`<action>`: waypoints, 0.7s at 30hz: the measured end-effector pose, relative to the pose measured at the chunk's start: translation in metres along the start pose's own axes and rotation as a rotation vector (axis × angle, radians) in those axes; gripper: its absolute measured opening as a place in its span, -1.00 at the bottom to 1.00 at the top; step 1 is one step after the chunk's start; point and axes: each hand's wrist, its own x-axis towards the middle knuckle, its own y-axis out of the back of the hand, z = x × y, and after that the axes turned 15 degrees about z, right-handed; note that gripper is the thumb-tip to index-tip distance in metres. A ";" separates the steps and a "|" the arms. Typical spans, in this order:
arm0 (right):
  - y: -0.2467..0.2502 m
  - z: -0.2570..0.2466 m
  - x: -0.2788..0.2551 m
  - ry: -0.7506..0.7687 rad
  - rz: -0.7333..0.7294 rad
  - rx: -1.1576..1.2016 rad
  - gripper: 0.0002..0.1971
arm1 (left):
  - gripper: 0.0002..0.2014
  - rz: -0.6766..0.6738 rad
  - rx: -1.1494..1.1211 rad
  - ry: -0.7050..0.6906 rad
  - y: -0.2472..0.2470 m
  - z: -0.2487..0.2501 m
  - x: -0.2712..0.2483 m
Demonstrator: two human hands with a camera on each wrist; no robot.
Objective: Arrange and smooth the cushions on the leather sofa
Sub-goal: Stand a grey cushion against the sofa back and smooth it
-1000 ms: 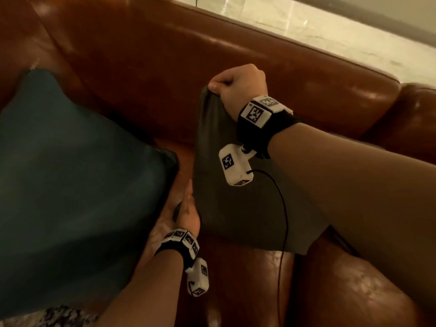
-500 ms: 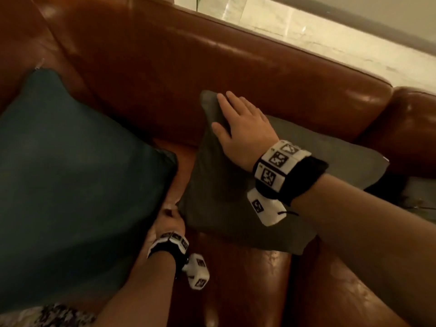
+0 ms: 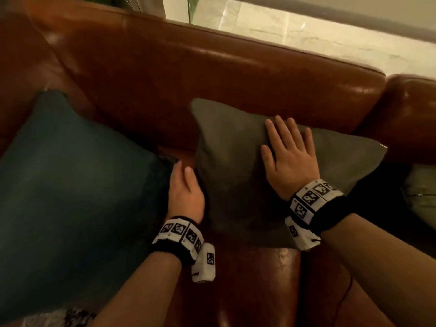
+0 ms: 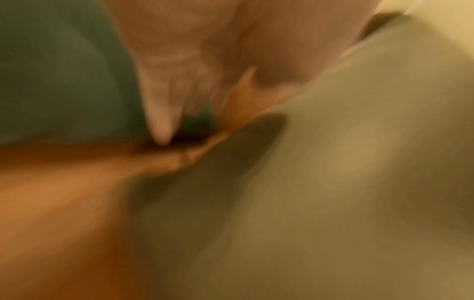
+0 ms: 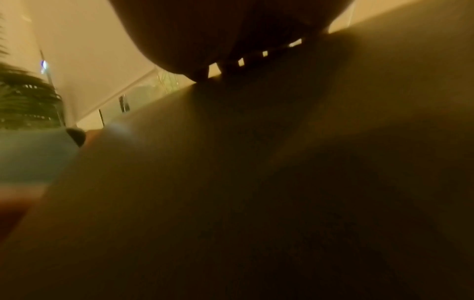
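An olive-grey cushion leans against the back of the brown leather sofa. My right hand lies flat on its upper face with the fingers spread and straight. My left hand sits in the gap between this cushion and a large dark teal cushion, fingers straight along the grey cushion's left edge. The blurred left wrist view shows the fingers pointing down into the gap, teal cushion on the left and grey cushion on the right. The right wrist view is mostly dark cushion fabric.
The sofa's right armrest rises beside the grey cushion. Another pale cushion shows at the far right edge. Behind the sofa back lies a light floor. A plant appears in the right wrist view.
My right hand let go of the grey cushion's top corner, flattened, and slid right across its face. The cushion settled back against the sofa. My left hand moved up along its left edge.
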 end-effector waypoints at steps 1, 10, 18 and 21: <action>-0.002 -0.002 -0.003 0.005 0.008 0.001 -0.41 | -0.39 0.011 -0.071 -0.115 -0.005 0.014 0.001; 0.003 0.075 -0.015 -0.171 0.009 -0.091 -0.36 | -0.55 0.134 0.091 -0.166 -0.024 0.034 0.033; -0.002 0.029 -0.017 0.032 0.019 0.077 -0.42 | -0.43 -0.079 0.366 -1.168 -0.046 0.125 -0.010; -0.002 0.060 -0.009 -0.039 0.014 0.002 -0.42 | -0.38 -0.174 0.673 -1.187 -0.051 0.117 0.033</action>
